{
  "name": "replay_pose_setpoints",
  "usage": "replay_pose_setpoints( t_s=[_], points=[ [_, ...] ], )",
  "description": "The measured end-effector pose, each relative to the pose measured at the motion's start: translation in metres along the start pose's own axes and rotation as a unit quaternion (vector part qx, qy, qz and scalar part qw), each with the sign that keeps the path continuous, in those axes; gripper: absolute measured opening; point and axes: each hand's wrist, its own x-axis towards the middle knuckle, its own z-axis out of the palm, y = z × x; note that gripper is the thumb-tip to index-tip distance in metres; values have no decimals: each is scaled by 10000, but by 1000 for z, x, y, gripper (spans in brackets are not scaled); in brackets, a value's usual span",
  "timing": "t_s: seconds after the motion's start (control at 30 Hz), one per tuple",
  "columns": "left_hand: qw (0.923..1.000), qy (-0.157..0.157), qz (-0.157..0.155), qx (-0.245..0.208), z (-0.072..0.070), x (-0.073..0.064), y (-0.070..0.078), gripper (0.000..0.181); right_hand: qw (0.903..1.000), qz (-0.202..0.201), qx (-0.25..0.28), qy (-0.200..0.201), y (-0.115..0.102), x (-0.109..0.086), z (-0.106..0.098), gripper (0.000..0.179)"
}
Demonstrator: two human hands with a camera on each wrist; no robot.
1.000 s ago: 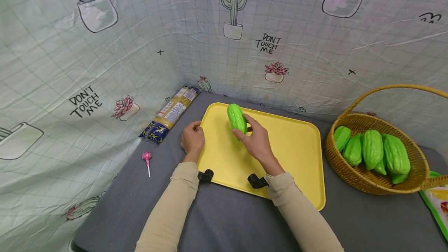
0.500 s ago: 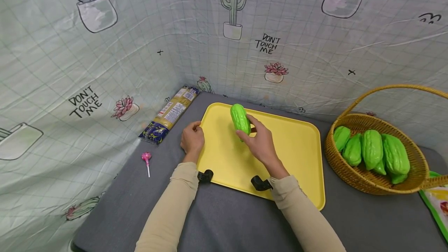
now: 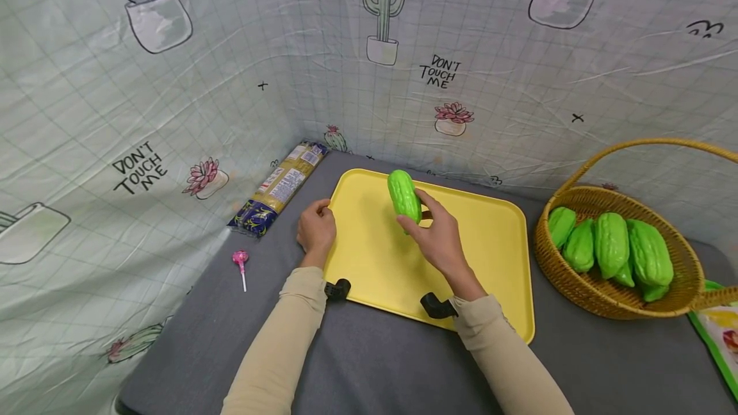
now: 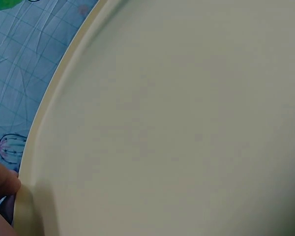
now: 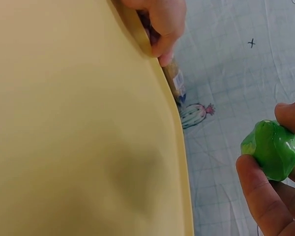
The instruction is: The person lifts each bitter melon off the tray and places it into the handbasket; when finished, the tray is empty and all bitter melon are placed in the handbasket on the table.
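A yellow tray (image 3: 375,268) lies on the grey table, and my left hand (image 3: 317,230) grips the rim at its left end. Fingers (image 4: 7,182) of that hand show against the rim in the left wrist view. Above the tray, my right hand (image 3: 442,241) holds a glossy green bitter melon (image 3: 403,192) between thumb and fingers, tilted with its far end up. The right wrist view shows the melon end-on (image 5: 275,152), with fingers on both sides of it. A brown wicker basket (image 3: 582,296) with several more bitter melons (image 3: 612,245) stands right of the tray.
Left of the tray lie a long clear-and-blue packet (image 3: 282,184) and a pink lollipop (image 3: 240,260). A green-edged packet (image 3: 721,332) shows partly at the right edge, beside the basket. Printed cloth (image 3: 323,37) hangs behind and along the left of the table.
My right hand has moved a little to the right over the tray, carrying the bitter melon. The left hand has stayed at the tray's rim.
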Motion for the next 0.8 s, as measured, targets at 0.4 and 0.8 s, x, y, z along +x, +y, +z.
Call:
replay_pose_setpoints(
  t_s=[0.4,0.8],
  points=[
    [10000,-35,36,18,-1,0,0,33,9997,-26,85,211,2,-6,-15,72],
    [10000,-7,30,26,0,-1,1,32,9988,-20,238,422,0,-14,-31,71]
  ],
)
